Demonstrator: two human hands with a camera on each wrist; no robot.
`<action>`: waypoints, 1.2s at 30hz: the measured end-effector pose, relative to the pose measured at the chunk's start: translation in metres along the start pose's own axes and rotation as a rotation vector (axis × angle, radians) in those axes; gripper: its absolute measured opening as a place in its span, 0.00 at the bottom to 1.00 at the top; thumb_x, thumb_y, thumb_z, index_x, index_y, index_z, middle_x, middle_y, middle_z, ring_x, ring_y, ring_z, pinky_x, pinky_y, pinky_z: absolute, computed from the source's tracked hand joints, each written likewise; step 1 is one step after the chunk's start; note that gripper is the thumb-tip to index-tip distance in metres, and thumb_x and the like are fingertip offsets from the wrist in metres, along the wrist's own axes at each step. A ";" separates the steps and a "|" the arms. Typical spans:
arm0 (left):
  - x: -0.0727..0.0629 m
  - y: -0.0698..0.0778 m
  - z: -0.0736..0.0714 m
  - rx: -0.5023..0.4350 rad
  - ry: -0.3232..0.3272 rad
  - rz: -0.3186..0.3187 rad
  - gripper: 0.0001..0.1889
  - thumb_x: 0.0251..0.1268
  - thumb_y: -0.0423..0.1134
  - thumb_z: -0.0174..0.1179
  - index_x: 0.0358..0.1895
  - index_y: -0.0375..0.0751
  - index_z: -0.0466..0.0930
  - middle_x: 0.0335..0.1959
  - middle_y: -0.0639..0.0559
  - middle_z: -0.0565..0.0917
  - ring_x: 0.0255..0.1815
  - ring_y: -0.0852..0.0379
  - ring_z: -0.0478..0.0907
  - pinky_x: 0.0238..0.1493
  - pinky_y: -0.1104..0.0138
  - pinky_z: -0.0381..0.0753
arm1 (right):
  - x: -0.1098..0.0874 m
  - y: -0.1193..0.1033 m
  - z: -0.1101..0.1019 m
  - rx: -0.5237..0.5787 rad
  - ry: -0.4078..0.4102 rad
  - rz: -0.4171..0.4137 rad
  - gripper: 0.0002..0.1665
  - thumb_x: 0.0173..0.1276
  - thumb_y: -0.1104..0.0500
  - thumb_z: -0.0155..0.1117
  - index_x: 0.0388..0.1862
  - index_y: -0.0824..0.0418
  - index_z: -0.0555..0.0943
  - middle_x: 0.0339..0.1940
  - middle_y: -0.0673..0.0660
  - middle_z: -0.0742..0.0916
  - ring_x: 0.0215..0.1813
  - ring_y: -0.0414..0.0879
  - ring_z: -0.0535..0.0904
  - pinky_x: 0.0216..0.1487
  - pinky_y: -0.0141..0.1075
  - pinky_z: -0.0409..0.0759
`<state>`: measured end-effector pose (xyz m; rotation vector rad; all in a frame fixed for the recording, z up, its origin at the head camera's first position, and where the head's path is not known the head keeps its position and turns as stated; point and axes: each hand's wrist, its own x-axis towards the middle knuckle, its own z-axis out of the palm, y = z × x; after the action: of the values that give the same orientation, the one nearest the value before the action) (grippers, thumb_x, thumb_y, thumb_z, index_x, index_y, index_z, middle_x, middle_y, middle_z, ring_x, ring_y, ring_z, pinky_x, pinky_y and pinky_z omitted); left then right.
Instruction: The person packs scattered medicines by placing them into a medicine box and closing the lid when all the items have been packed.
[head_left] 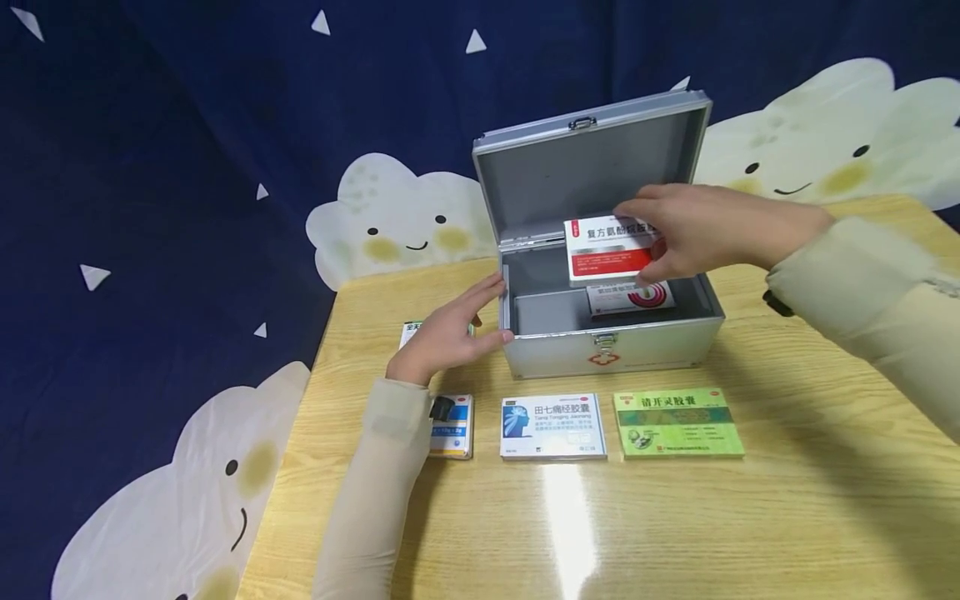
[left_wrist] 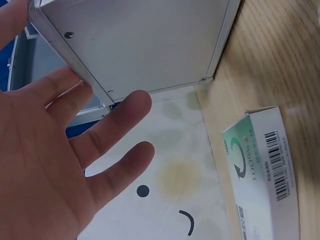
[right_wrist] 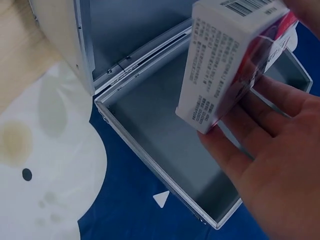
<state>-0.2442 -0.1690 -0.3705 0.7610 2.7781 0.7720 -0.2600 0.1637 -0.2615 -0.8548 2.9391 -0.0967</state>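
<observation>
My right hand (head_left: 693, 229) pinches a red and white medicine box (head_left: 603, 250) over the opening of a silver first-aid case (head_left: 645, 346). In the right wrist view that medicine box (right_wrist: 215, 65) shows its printed side, with fingers along one face. The case's lid (head_left: 592, 171) stands raised at the back. Inside the case lies another white medicine box (head_left: 626, 300) with a pink ring design. My left hand (head_left: 450, 337) rests its spread fingers against the case's left side, and in the left wrist view its fingertips touch the case's edge (left_wrist: 75, 70).
In front of the case lie a blue and white medicine box (head_left: 555, 427) and a green one (head_left: 678, 423). Partly under the left arm are a blue-orange box (head_left: 457, 427) and a white-green box (left_wrist: 270, 175). A dark blue cloth with clouds (head_left: 187, 208) hangs behind the wooden table (head_left: 675, 525).
</observation>
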 end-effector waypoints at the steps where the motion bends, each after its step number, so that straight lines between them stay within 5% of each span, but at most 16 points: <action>1: -0.001 -0.001 0.001 -0.005 0.003 -0.001 0.43 0.65 0.63 0.56 0.80 0.56 0.52 0.82 0.68 0.47 0.56 0.47 0.80 0.60 0.53 0.78 | 0.002 -0.001 0.001 0.004 -0.003 -0.002 0.54 0.49 0.42 0.80 0.70 0.65 0.70 0.58 0.65 0.81 0.48 0.54 0.78 0.52 0.51 0.82; 8: -0.005 -0.006 0.005 -0.033 0.035 0.014 0.42 0.64 0.61 0.57 0.79 0.55 0.54 0.81 0.70 0.48 0.50 0.46 0.80 0.49 0.58 0.79 | 0.008 -0.013 0.001 0.005 -0.014 -0.070 0.51 0.49 0.45 0.80 0.68 0.65 0.71 0.56 0.63 0.81 0.46 0.52 0.78 0.53 0.50 0.81; 18: -0.004 -0.006 0.006 -0.041 0.045 0.015 0.42 0.64 0.62 0.58 0.79 0.55 0.55 0.81 0.70 0.49 0.42 0.55 0.78 0.45 0.62 0.79 | 0.029 -0.018 0.001 -0.022 -0.134 -0.003 0.50 0.49 0.49 0.79 0.67 0.68 0.70 0.57 0.64 0.79 0.52 0.57 0.77 0.61 0.56 0.76; 36: -0.001 -0.004 0.007 -0.061 0.040 0.021 0.42 0.64 0.61 0.59 0.79 0.55 0.55 0.81 0.70 0.49 0.39 0.56 0.78 0.44 0.64 0.79 | 0.039 -0.013 0.019 -0.002 -0.191 0.055 0.50 0.50 0.52 0.77 0.71 0.63 0.67 0.62 0.66 0.75 0.54 0.59 0.76 0.59 0.56 0.77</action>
<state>-0.2433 -0.1695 -0.3788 0.7730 2.7719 0.8808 -0.2836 0.1309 -0.2819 -0.7379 2.7817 -0.0076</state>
